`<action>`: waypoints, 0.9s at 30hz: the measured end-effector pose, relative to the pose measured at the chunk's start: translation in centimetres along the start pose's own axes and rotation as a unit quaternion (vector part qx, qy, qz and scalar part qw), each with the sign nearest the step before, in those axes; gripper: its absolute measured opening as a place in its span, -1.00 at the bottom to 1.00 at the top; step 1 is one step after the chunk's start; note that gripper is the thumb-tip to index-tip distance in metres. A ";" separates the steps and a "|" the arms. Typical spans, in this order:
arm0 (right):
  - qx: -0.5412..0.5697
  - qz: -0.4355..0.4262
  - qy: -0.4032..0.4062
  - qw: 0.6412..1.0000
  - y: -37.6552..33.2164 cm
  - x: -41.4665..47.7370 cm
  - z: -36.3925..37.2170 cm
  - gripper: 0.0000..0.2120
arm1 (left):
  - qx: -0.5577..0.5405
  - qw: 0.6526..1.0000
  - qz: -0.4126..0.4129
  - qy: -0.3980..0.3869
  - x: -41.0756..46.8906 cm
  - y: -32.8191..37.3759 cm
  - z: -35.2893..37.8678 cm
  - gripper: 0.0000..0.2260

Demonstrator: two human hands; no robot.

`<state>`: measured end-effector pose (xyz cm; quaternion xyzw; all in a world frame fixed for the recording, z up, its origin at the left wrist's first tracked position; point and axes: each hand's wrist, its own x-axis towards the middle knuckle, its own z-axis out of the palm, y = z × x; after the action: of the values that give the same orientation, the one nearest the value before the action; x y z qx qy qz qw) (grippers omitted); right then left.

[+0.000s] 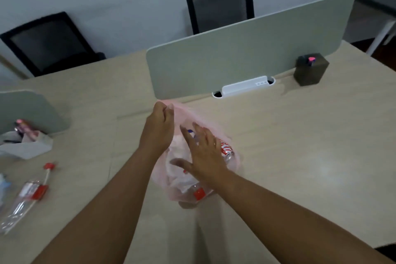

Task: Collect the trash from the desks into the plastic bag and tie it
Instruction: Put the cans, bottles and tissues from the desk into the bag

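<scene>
Mid-table (300, 156), the pink plastic bag (164, 174) sits with its rim pinched up by the left grip (159, 128), while the right grip (203, 152), released with fingers spread, hovers over its mouth.

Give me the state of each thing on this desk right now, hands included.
Plastic bag: open, untied, trash inside.
Left hand: pinches the bag's rim, lifting it.
Right hand: open, fingers spread over the bag.
Can: inside the bag.
Clear bottle: lying on the desk, outside the bag.
Pen holder: upright.
</scene>
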<state>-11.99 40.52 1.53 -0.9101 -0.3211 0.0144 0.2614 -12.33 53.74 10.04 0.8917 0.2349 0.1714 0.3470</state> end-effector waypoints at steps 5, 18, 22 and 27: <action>-0.058 0.090 0.194 0.975 4.4 -0.8 0.8 -0.24 | 0.006 1.000 0.008 -0.025 -0.2 -0.3 -1.8 -0.62; 0.117 0.250 0.112 0.955 8.7 3.7 -4.8 -0.81 | 0.207 0.976 0.040 0.054 3.7 -2.7 -10.7 -0.92; 0.156 0.186 0.223 0.944 4.4 7.1 -10.4 -0.84 | 0.257 0.957 0.029 0.129 5.8 -2.4 -14.1 -0.83; -0.021 0.098 0.130 0.986 2.4 11.1 -16.6 -0.80 | 0.227 0.965 0.035 0.126 7.9 -2.7 -18.7 -0.80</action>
<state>1.45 37.77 16.27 -0.9366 -0.1936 -0.0855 0.2794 -15.28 69.81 22.35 0.9257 0.2783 0.2369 0.0973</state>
